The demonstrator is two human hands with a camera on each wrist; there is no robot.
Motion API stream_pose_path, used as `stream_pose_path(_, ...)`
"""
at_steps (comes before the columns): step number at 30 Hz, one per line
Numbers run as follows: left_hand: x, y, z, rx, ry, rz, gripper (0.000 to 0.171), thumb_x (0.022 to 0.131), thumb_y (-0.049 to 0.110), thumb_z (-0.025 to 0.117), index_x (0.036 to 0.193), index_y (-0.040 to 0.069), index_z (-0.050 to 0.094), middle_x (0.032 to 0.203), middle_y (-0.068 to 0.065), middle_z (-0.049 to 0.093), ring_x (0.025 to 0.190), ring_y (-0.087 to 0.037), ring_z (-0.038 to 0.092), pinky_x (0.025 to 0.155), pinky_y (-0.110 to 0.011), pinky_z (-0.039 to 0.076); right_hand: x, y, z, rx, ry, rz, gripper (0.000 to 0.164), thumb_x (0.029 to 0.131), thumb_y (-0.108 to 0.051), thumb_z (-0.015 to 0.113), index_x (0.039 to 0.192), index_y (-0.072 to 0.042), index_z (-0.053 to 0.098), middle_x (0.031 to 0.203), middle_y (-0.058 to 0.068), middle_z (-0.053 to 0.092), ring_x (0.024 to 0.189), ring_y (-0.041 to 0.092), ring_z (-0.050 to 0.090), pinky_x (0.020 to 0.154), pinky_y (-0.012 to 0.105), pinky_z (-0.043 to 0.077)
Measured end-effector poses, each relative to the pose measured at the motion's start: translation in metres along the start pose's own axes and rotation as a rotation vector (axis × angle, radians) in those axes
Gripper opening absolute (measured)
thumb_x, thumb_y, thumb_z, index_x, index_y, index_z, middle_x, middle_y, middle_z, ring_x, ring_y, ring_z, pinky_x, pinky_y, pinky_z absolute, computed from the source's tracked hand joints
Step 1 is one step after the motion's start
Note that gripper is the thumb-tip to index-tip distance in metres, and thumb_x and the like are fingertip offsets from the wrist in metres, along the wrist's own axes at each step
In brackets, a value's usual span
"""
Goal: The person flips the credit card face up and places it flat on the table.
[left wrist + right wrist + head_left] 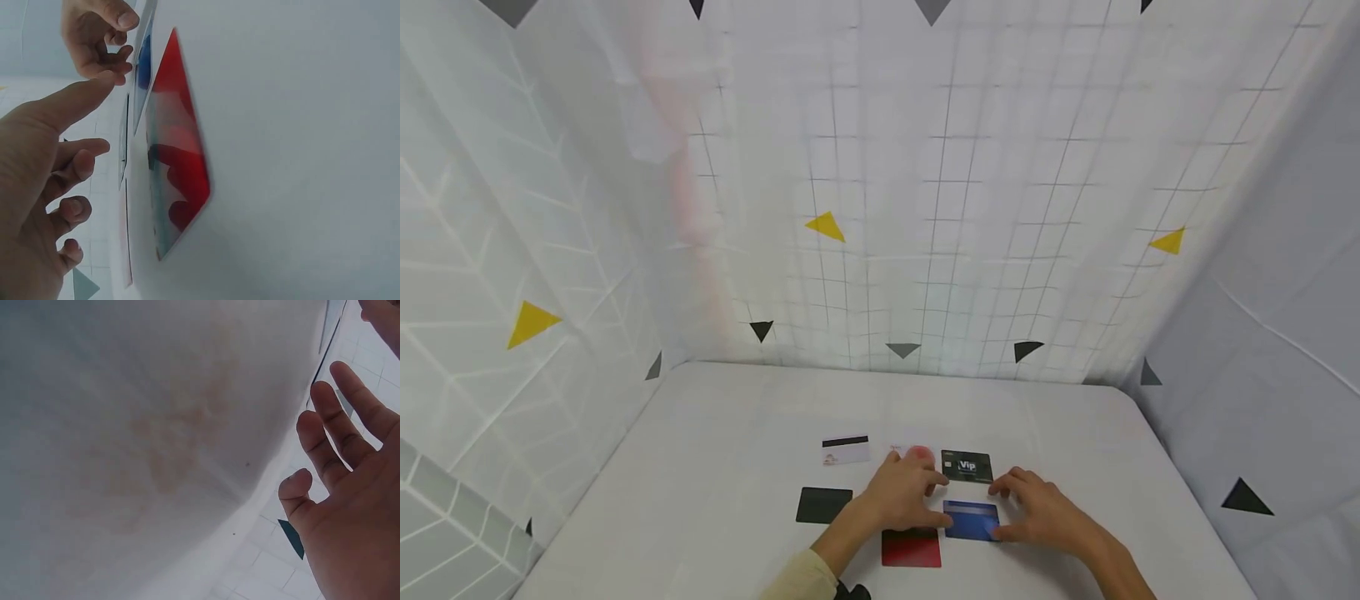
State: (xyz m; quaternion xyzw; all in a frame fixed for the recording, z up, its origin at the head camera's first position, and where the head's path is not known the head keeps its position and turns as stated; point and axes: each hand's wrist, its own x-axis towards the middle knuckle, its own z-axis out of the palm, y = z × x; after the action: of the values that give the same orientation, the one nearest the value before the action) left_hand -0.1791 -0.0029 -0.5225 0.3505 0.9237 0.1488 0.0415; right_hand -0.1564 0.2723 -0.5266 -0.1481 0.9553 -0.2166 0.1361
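Observation:
A blue card [972, 525] lies flat on the white table between the two hands. The left hand [901, 490] hovers over the cards with its thumb tip at the blue card's left edge, its fingers loosely bent and nothing in its grasp. From the other side, the right hand [1037, 510] has its thumb at the blue card's right edge and its fingertips near a dark Vip card [967, 467]. A red card [912, 553] with a dark strip lies below the left hand, seen close in the left wrist view. The left fingers partly cover a white-and-red card [920, 452].
To the left lie a white card [846, 452] with a black stripe and a plain dark card [822, 505], whose corner the left wrist overlaps. The white table [715, 467] is enclosed by pale hanging sheets [887, 250] marked with grid lines and triangles.

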Motion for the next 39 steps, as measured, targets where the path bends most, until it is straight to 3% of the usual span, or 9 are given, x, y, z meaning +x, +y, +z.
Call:
stream_pose_path(6,-0.003,0.008,0.004,0.033,-0.031,-0.013,0.057,0.077,0.066,0.075,0.124,0.034,0.071,0.087,0.019,0.057,0.078,0.0,0.049,0.086,-0.043,0.043,-0.003,0.002,0.004,-0.01,0.001,-0.028,0.06,0.065,-0.06,0.087,0.111,-0.028,0.065,0.104,-0.01,0.053,0.096,0.014,0.05,0.087,0.053,0.043)
stream_pose_path(16,-0.004,0.011,0.012,0.099,-0.029,-0.03,0.056,0.073,0.066,0.078,0.121,0.035,0.073,0.09,0.018,0.059,0.079,-0.002,0.048,0.078,-0.033,0.038,-0.005,-0.002,0.003,-0.053,0.005,-0.058,0.051,0.066,-0.057,0.087,0.104,-0.032,0.065,0.106,-0.011,0.051,0.096,0.014,0.05,0.087,0.051,0.044)
stream_pose_path(35,-0.005,0.012,0.014,0.089,-0.024,-0.025,0.056,0.072,0.064,0.08,0.121,0.037,0.072,0.092,0.018,0.058,0.083,-0.004,0.049,0.077,-0.031,0.036,-0.002,-0.004,0.005,0.01,-0.036,0.0,0.053,0.065,-0.05,0.091,0.102,-0.025,0.062,0.104,-0.008,0.052,0.097,0.016,0.05,0.091,0.054,0.044)
stream_pose_path(39,-0.003,0.011,0.014,0.09,-0.028,-0.031,0.058,0.071,0.064,0.08,0.122,0.038,0.071,0.1,0.017,0.062,0.088,-0.004,0.051,0.081,-0.032,0.039,-0.002,-0.003,0.004,0.007,-0.03,-0.008,0.053,0.065,-0.05,0.09,0.102,-0.025,0.062,0.104,-0.008,0.052,0.097,0.016,0.05,0.091,0.054,0.044)
